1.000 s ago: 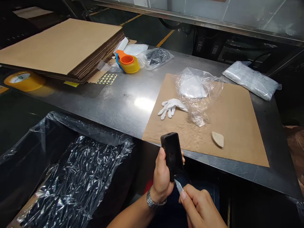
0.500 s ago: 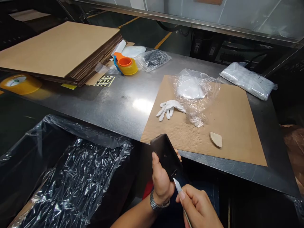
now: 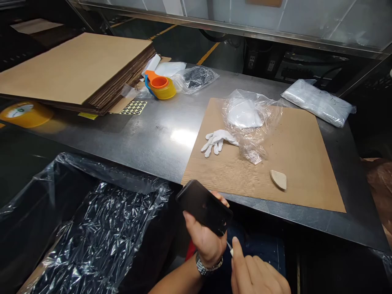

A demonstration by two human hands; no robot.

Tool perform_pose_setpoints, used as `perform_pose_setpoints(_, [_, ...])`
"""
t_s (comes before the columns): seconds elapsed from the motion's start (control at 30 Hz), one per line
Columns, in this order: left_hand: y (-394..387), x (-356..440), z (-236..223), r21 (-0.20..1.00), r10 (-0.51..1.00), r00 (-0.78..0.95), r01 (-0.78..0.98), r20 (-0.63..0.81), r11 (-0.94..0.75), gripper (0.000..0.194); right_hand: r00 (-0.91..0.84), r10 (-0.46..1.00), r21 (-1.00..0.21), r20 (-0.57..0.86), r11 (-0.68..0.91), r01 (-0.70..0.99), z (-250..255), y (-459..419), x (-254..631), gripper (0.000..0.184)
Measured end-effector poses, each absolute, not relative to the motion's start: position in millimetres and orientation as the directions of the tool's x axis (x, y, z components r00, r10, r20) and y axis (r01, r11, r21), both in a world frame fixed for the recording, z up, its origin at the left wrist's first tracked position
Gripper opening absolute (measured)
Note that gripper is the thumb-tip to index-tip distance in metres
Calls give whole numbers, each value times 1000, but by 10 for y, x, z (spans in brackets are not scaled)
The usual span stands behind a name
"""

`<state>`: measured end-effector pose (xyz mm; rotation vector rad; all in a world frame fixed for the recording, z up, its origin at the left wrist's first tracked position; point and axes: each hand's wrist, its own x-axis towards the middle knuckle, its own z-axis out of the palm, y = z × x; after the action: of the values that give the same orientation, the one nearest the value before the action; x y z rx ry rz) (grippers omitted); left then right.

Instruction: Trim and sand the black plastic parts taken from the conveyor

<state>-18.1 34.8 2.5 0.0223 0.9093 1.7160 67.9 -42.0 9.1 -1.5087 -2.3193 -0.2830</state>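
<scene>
My left hand (image 3: 208, 244), with a metal watch band at the wrist, is closed around a black, rounded rectangular case (image 3: 203, 207). The case lies tilted in the palm, just off the table's front edge. My right hand (image 3: 257, 272) is shut on a craft knife (image 3: 230, 249). Its pale tip pokes out by the case's lower right corner, and the handle is hidden behind my fingers. Whether the blade touches the case I cannot tell.
A cardboard sheet (image 3: 300, 163) carries a white glove (image 3: 219, 141), a clear plastic bag (image 3: 254, 143) and a beige wedge-shaped pad (image 3: 278, 179). Stacked cardboard (image 3: 79, 65) and a tape dispenser (image 3: 161, 84) stand left. A plastic-lined bin (image 3: 101, 237) sits in front of the table.
My left hand has turned the case counterclockwise, its top end swinging left and lower. My right hand has rotated, the index finger now extended, and less of the knife shows.
</scene>
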Motion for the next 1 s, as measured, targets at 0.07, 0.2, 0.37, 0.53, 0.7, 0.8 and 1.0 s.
perform_pose_setpoints(0.07, [347,-177,32,599,834,-380,-797,-401,-74,46,-381,834,7,399,413,911,85,-424,671,24])
perform_pose_setpoints(0.2, [340,-167,48,629,834,-410,-771,-371,-99,42,-412,828,34,380,432,901,75,-432,670,25])
perform_pose_setpoints(0.37, [340,-170,51,628,829,-422,-770,-366,-115,41,-427,821,21,380,454,891,54,-434,684,24])
perform_pose_setpoints(0.53, [332,-186,-1,634,827,-427,-764,-365,-114,45,-447,805,79,391,454,887,77,-413,694,25])
perform_pose_setpoints(0.7, [313,-192,-60,628,813,-339,-777,-474,42,51,-449,810,127,378,435,892,160,-383,713,28])
perform_pose_setpoints(0.8, [317,-200,-55,602,769,-308,-789,-560,122,53,-445,826,123,346,431,894,192,-338,785,28])
perform_pose_setpoints(1.0, [355,-237,-8,474,713,-176,-847,-679,241,54,-419,849,-2,321,443,897,147,-226,1033,26])
